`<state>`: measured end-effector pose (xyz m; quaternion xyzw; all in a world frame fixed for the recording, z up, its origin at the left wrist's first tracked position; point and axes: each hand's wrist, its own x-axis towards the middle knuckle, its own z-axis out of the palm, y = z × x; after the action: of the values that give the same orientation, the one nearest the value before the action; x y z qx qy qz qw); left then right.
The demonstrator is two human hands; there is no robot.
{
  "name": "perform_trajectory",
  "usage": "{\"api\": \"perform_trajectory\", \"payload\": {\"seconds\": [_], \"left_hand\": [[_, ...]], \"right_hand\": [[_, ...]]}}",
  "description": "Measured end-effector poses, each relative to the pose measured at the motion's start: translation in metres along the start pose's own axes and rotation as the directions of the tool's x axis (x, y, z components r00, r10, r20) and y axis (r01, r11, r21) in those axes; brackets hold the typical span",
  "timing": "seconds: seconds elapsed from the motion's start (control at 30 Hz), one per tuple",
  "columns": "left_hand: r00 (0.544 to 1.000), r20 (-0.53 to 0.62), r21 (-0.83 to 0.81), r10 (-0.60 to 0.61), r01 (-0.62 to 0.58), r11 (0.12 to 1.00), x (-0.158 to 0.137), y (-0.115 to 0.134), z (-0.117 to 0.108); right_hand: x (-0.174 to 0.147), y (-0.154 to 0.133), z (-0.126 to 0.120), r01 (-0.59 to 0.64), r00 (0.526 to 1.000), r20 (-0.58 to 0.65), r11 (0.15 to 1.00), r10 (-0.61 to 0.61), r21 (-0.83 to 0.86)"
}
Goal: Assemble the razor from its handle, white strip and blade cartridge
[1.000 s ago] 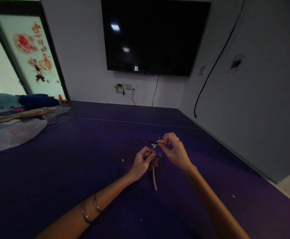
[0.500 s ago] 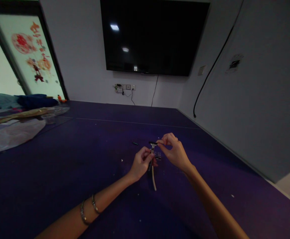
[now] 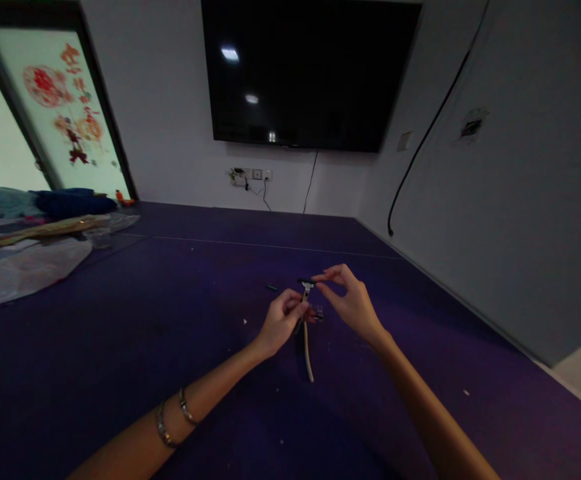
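My left hand point(image 3: 281, 321) is closed, thumb and fingers pinching the shaft of a T-shaped silver and black tool that looks like a razor point(image 3: 307, 291), held upright with its dark crosspiece on top. My right hand point(image 3: 354, 303) pinches the right end of that crosspiece between thumb and fingertips. Just behind the left fingertips is a small clear plastic case point(image 3: 318, 313); I cannot tell whether it lies down or is held. A thin beige cord-like strip point(image 3: 308, 360) extends toward me below the left hand. A short dark green piece point(image 3: 271, 288) lies beyond the left hand.
The hands work above a wide dark purple surface point(image 3: 195, 307) with tiny white scraps. Plastic sheeting point(image 3: 35, 270), a tan strip and folded cloths point(image 3: 73, 203) lie at the far left. A television point(image 3: 310, 73) hangs on the back wall; a black cable point(image 3: 423, 137) hangs at right.
Both hands and the razor have risen slightly. The right fingers have shifted a little on the crosspiece and now look more spread.
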<state>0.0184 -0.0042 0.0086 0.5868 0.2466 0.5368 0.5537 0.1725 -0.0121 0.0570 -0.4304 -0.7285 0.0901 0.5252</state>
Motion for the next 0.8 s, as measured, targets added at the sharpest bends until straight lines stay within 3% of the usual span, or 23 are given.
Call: {"api": "perform_trajectory", "payload": {"seconds": [0.13, 0.23, 0.33, 0.47, 0.67, 0.8], "left_hand": [[0.996, -0.083, 0.1, 0.038, -0.03, 0.995, 0.007, 0.005, -0.006], [0.988, -0.145, 0.119, 0.056, -0.039, 0.992, 0.013, 0.01, -0.011], [0.979, -0.196, 0.071, 0.049, -0.035, 0.997, 0.018, 0.016, -0.014], [0.97, -0.238, 0.066, 0.046, -0.031, 0.997, 0.017, 0.021, -0.013], [0.958, -0.286, 0.11, 0.017, 0.015, 0.994, 0.012, 0.017, -0.008], [0.955, -0.295, 0.098, 0.008, 0.022, 0.995, 0.014, 0.011, -0.009]], "right_hand": [[0.001, 0.0, -0.002, -0.029, 0.998, -0.058, 1.0, 0.03, 0.012], [0.001, 0.003, -0.002, -0.089, 0.996, -0.02, 0.995, 0.088, -0.04], [-0.001, 0.004, 0.002, -0.125, 0.981, 0.136, 0.985, 0.14, -0.115], [-0.011, -0.003, 0.018, -0.141, 0.906, 0.357, 0.958, 0.227, -0.251], [-0.026, -0.019, 0.047, -0.09, 0.937, 0.237, 0.834, 0.256, -0.545], [-0.03, -0.024, 0.053, -0.054, 0.941, 0.228, 0.778, 0.249, -0.626]]}}
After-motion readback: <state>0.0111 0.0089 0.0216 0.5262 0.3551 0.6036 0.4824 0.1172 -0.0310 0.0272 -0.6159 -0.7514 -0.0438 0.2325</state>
